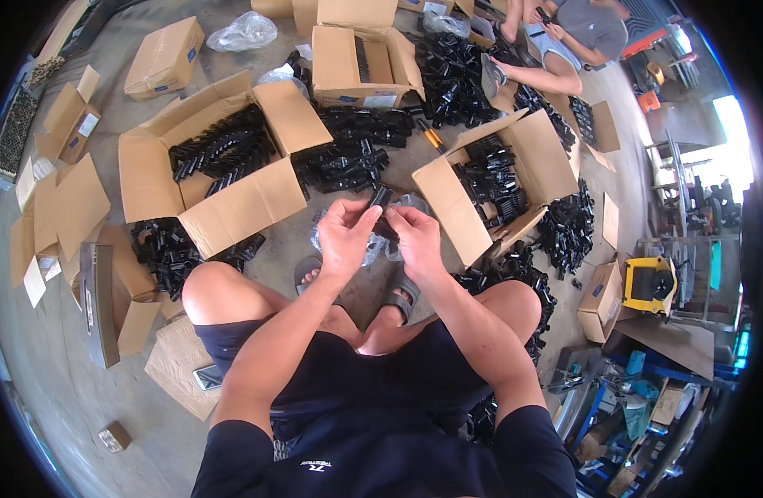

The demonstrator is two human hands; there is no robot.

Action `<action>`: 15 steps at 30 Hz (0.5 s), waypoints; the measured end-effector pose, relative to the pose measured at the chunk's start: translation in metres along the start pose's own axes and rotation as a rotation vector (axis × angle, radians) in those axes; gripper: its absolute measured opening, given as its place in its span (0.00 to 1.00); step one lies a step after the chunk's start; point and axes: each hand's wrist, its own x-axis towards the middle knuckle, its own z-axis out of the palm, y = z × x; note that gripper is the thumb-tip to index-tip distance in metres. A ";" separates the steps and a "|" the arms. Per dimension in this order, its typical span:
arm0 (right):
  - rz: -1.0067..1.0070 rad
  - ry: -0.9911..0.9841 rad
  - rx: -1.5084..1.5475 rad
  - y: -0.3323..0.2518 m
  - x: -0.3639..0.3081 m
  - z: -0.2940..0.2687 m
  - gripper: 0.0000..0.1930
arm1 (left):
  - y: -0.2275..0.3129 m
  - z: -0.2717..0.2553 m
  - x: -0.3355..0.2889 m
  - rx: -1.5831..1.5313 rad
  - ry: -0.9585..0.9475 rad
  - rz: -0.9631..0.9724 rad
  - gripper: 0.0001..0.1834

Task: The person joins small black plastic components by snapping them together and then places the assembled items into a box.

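Observation:
In front of my knees I hold a small black cylindrical part (381, 197), apparently plastic. My left hand (347, 238) is closed round it, thumb on its near side. The fingers of my right hand (416, 238) pinch at its lower right end; my fingers hide that end. Clear plastic bags (371, 251) lie on the floor beneath my hands. Just beyond them is a heap of similar black parts (348, 153). To the left an open carton (232, 217) holds rows of such parts, and another open carton (445, 202) at the right holds more.
A third open carton (336, 66) stands at the back, beside a large black heap (452, 79). An orange-handled tool (431, 135) lies between cartons. A co-worker (593, 33) sits at the far right. A phone (207, 378) rests on cardboard by my left thigh.

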 end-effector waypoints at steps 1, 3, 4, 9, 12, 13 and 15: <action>0.025 0.012 -0.033 0.000 0.000 0.000 0.11 | 0.000 -0.002 0.000 0.003 0.003 -0.004 0.09; -0.048 0.000 -0.124 0.001 0.002 -0.001 0.11 | 0.000 0.002 0.000 -0.031 0.017 0.033 0.07; -0.084 -0.007 -0.170 0.003 0.003 -0.002 0.10 | 0.000 0.002 0.001 -0.023 0.019 0.026 0.07; -0.155 -0.040 -0.235 -0.012 0.003 0.004 0.09 | 0.004 -0.003 0.005 -0.062 0.020 0.020 0.07; -0.059 -0.045 -0.084 -0.009 0.008 0.002 0.10 | 0.002 -0.001 0.005 0.040 0.038 0.039 0.07; -0.049 -0.041 -0.092 0.002 0.010 -0.003 0.10 | 0.001 0.002 0.004 0.096 0.038 0.051 0.08; -0.026 0.014 -0.157 0.001 0.009 -0.002 0.09 | 0.001 0.002 0.003 0.050 0.027 0.028 0.07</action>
